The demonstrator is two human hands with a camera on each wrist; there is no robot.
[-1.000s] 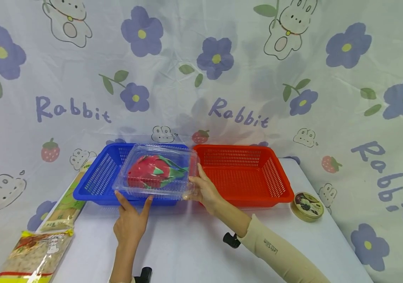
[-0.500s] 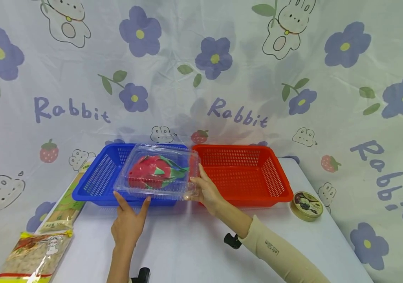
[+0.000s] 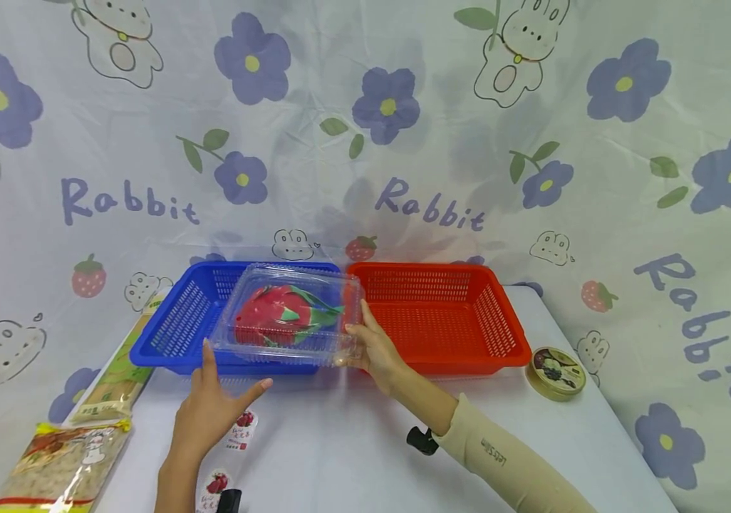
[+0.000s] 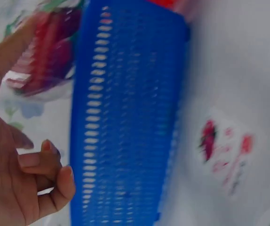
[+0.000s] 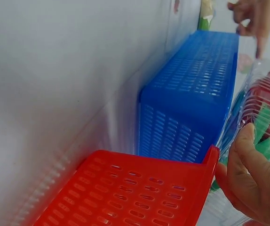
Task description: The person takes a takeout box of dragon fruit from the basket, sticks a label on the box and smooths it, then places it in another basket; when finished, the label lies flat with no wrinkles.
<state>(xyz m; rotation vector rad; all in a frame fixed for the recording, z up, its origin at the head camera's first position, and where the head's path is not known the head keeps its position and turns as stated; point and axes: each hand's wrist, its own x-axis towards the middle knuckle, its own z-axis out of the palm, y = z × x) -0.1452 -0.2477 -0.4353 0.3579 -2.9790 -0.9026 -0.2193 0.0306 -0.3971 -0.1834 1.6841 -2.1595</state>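
A clear plastic clamshell box (image 3: 256, 283) with a red and green dragon fruit (image 3: 276, 313) inside is held over the blue basket (image 3: 173, 342). My right hand (image 3: 375, 349) grips its right end, thumb on the near side. My left hand (image 3: 201, 417) is at the box's near left corner; its index fingertip is at that corner, though contact is unclear. The left thumb points right, apart from the box. In the left wrist view, some fingers of that hand (image 4: 27, 174) are bent with nothing between them. Dragon fruit stickers (image 3: 244, 431) lie beside the left forearm.
Right of the blue basket stands a red basket (image 3: 429, 328), with a round gold tin (image 3: 556, 374) at its right. Two food packets, one green (image 3: 115, 370) and one yellow-edged (image 3: 60, 467), lie along the table's left. A printed cloth (image 3: 314, 142) hangs behind.
My left hand has drawn back to the left and down, its thumb coming off the box's front edge. The sticker strip has come into view. My right hand still holds the box almost in place.
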